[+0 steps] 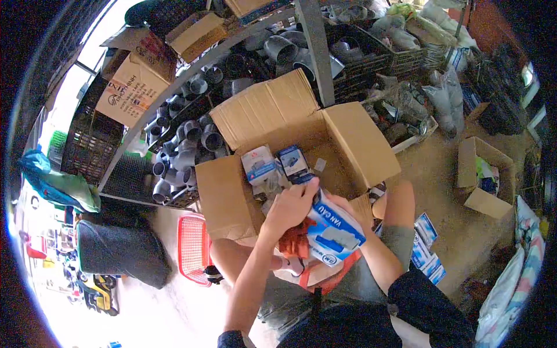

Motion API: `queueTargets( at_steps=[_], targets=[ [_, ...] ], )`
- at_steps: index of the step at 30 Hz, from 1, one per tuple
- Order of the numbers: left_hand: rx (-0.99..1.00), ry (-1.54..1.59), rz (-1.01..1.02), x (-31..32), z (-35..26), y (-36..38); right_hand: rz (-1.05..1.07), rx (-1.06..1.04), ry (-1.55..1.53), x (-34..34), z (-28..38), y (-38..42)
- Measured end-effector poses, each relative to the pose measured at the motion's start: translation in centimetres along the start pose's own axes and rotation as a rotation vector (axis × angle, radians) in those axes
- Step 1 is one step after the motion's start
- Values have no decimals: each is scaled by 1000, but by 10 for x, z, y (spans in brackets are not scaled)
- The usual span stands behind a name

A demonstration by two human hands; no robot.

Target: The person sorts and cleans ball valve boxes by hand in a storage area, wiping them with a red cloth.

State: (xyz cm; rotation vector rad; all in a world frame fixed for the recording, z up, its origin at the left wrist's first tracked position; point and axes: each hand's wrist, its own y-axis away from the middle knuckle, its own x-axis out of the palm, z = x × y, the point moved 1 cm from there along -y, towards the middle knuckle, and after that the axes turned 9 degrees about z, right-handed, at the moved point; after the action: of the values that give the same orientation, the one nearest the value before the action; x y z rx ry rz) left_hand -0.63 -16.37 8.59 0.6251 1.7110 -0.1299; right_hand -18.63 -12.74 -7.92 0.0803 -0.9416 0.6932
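A blue and white carton printed "VAN CAU" (333, 229) is tilted in front of me, above my lap. My right hand (350, 213) is closed around its far right side, fingers partly hidden. My left hand (295, 202) has its fingers curled at the carton's upper end, touching it; what the fingertips pinch is not clear. Below the left hand hangs something reddish-orange (295, 240). Beyond both hands stands a large open cardboard box (267, 113), flaps spread. Inside it lie a white and blue carton (259, 165) and a dark blue carton (293, 160).
A red plastic basket (194, 249) is on the floor at left. Several blue and white cartons (428, 255) lie at right, near a smaller cardboard box (484, 174). Shelving behind holds grey pipe fittings (188, 139) and black crates (357, 64).
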Motion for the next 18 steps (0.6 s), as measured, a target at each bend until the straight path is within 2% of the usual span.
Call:
queueTargets(
  at_steps=[1,2,3,4,5,6,7,8,9,11,13,15,16,17,18],
  targets=[
    [-15,-19,-32,2,-2,-4,6,-53,-5,40,29,0],
    [-29,-38,-65,5,-4,-9,-109,554,-662,58,62,-25],
    [-43,-57,-98,8,-6,-15,-171,548,-583,62,69,-25],
    [-233,239,-132,12,-5,-22,-236,539,-509,63,72,-24],
    [-226,387,-177,3,-11,-23,-300,525,-433,63,77,-24],
    [-218,538,-216,-12,-24,-21,-256,568,-408,66,83,-28],
    [-214,692,-252,-23,-36,-18,-296,548,-391,63,81,-28],
    [-218,741,-241,-28,-41,-16,-338,530,-377,58,76,-27],
    [-152,646,-309,-28,-47,-16,-378,513,-361,51,72,-26],
    [-15,448,-457,-26,-57,-13,-301,500,-333,36,68,-27],
    [69,239,-503,-15,-55,-9,-286,469,-331,32,63,-28],
    [119,79,-532,-14,-58,-3,-127,270,-65,28,61,-39],
    [-6,19,-512,-16,-66,4,-186,256,-12,12,43,-40],
    [-101,149,-577,-11,-64,5,-245,250,35,5,30,-38],
    [-200,277,-643,-1,-57,4,-196,315,-11,18,43,-43]
  ],
)
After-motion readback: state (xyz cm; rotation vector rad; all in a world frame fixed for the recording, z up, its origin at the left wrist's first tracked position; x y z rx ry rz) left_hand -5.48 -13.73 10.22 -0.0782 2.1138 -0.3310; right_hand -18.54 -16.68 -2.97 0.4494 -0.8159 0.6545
